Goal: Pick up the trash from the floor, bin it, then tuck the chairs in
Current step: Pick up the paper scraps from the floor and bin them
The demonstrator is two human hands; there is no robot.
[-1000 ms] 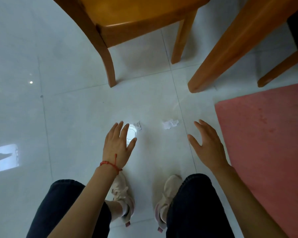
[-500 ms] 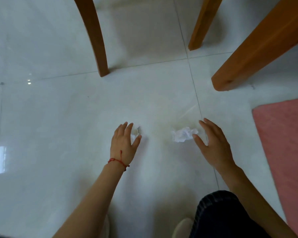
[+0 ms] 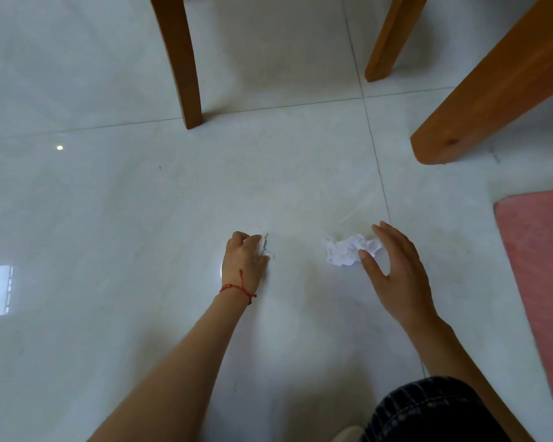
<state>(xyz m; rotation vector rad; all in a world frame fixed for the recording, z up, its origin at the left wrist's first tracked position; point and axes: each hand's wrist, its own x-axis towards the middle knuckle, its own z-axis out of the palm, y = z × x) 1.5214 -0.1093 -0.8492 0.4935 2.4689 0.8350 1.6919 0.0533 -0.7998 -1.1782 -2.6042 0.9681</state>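
Observation:
Two crumpled white paper scraps lie on the pale tiled floor. My left hand (image 3: 245,261), with a red thread at the wrist, is curled into a fist around the small left scrap (image 3: 265,245); only a bit of paper shows at the fingers. The bigger right scrap (image 3: 345,250) rests on the floor. My right hand (image 3: 393,269) is open over it, thumb touching its near side and fingers curving around its right edge. Wooden chair legs (image 3: 181,59) stand farther back.
A second chair leg (image 3: 388,36) and a thick slanted wooden leg (image 3: 492,100) stand at the upper right. A pink mat (image 3: 543,266) covers the floor on the right. My dark-trousered knee (image 3: 428,409) is at the bottom.
The view has dropped closer to the floor. My left hand has closed from spread fingers into a fist on the small scrap. My right hand has reached the bigger scrap.

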